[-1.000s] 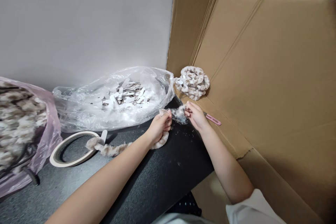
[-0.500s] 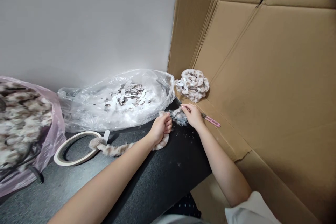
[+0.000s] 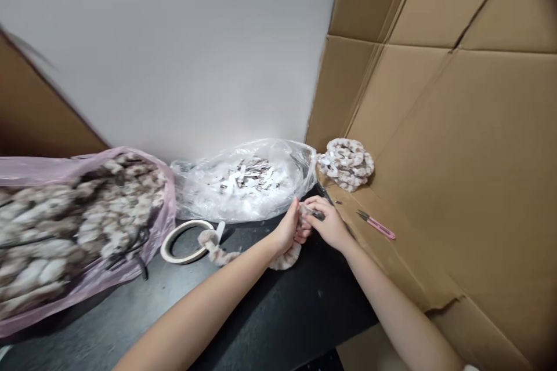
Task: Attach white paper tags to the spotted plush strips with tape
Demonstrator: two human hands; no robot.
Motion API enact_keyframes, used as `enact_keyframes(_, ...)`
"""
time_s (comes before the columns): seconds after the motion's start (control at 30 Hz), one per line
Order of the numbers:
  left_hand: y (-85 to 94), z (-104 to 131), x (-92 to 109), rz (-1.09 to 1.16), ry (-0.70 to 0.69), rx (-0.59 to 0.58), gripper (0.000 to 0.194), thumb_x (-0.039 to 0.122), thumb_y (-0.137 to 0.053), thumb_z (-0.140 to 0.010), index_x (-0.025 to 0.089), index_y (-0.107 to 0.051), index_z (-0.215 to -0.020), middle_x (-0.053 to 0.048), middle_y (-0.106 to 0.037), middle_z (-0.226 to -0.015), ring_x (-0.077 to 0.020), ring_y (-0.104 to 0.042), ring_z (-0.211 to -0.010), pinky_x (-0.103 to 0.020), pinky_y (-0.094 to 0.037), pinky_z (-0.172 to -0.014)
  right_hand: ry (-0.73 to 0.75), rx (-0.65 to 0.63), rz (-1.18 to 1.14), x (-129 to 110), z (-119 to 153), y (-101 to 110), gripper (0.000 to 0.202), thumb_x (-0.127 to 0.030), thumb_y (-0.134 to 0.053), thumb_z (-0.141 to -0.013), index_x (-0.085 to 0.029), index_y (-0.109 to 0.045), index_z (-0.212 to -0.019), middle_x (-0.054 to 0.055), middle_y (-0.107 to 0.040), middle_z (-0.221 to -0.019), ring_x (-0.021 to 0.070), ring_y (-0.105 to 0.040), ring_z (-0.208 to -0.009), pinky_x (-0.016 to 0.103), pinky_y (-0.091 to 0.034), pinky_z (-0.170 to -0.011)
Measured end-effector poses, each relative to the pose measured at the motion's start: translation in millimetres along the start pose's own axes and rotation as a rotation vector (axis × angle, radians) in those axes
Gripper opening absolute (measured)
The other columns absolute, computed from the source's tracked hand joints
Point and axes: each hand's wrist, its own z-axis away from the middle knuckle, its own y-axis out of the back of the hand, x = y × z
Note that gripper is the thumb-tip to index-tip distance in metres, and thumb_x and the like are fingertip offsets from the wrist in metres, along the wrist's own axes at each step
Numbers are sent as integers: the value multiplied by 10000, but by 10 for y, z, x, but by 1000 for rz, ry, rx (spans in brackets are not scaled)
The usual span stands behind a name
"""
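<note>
My left hand is closed around one end of a fluffy beige-and-brown strip, which curls below it and runs left under my forearm. Right beside it, my right hand pinches the same end of the strip, fingers bent, with something small and dark at the fingertips. The strip's other end, with a white tab, lies by a roll of tape. Pink-handled snips rest on the cardboard to the right of my hands.
A clear plastic bag of white-tabbed metal pieces lies behind my hands. At the left, a pink bag holds many fluffy strips. A fluffy coiled bundle sits by the cardboard wall. The table is dark.
My right hand has let go of the snips, now lying on the cardboard, and has moved against my left hand onto the strip. The view has shifted left, showing more of the pink bag.
</note>
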Motion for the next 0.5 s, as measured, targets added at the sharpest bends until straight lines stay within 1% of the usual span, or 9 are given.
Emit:
enact_keyframes(0.07,21,125,42,-10,-25,27,489,692,-487,-778,208,-418,-791,83,-390,-540,-31,-234,-358,-130,-152,-373,-10,-22,-47,-80,-9,-43,128,-268,-617,-816,-197,-674,-725,59,-633,-925,218,-567,-925,380,-413,-872)
enact_keyframes(0.13,60,306,74,-29,-57,54,449,609,-623,-732,205,-455,-834,59,-473,-591,-47,-361,-403,-141,-251,-402,-28,-53,-122,-176,-27,-61,151,-292,-627,-820,-197,-675,-713,55,-622,-888,214,-564,-899,363,-416,-846)
enact_keyframes(0.2,108,526,83,-59,-75,69,444,565,-691,-698,182,-497,-808,32,-506,-603,-69,-444,-460,-164,-323,-442,-54,-58,-211,-282,-50,-86,182,-341,-654,-809,-195,-678,-703,56,-616,-863,212,-562,-880,347,-422,-820)
enact_keyframes(0.23,132,641,79,-74,-77,71,448,568,-698,-696,168,-510,-771,31,-487,-580,-69,-436,-458,-170,-323,-444,-68,-59,-257,-338,-61,-111,205,-370,-666,-802,-192,-679,-700,57,-616,-855,210,-563,-867,340,-427,-805)
enact_keyframes(0.3,173,855,56,-95,-86,91,461,589,-678,-714,164,-501,-717,76,-366,-520,-44,-322,-409,-165,-257,-415,-116,-100,-369,-449,-68,-204,236,-426,-681,-788,-194,-693,-752,57,-632,-860,203,-572,-835,330,-440,-775)
enact_keyframes(0.37,201,1029,27,-108,-121,139,471,617,-639,-738,184,-457,-702,105,-265,-519,-36,-220,-399,-162,-193,-406,-180,-209,-503,-554,-49,-362,280,-464,-693,-771,-206,-705,-879,54,-659,-890,200,-591,-829,329,-455,-772)
enact_keyframes(0.4,211,1098,16,-115,-148,170,477,633,-610,-752,193,-434,-700,106,-244,-530,-40,-204,-406,-164,-191,-411,-207,-269,-559,-601,-28,-460,316,-477,-696,-764,-211,-704,-935,54,-668,-908,200,-599,-833,332,-462,-780)
enact_keyframes(0.47,233,1212,20,-141,-210,236,483,663,-539,-782,202,-424,-699,89,-279,-551,-61,-260,-433,-180,-256,-442,-239,-354,-634,-677,25,-669,343,-491,-687,-767,-211,-705,-964,54,-674,-911,193,-607,-810,337,-475,-784)
enact_keyframes(0.5,251,1266,41,-149,-234,261,476,660,-523,-794,200,-446,-700,67,-338,-569,-80,-332,-470,-200,-317,-480,-250,-369,-656,-704,54,-768,331,-494,-671,-779,-207,-709,-940,51,-672,-882,183,-603,-766,335,-480,-766)
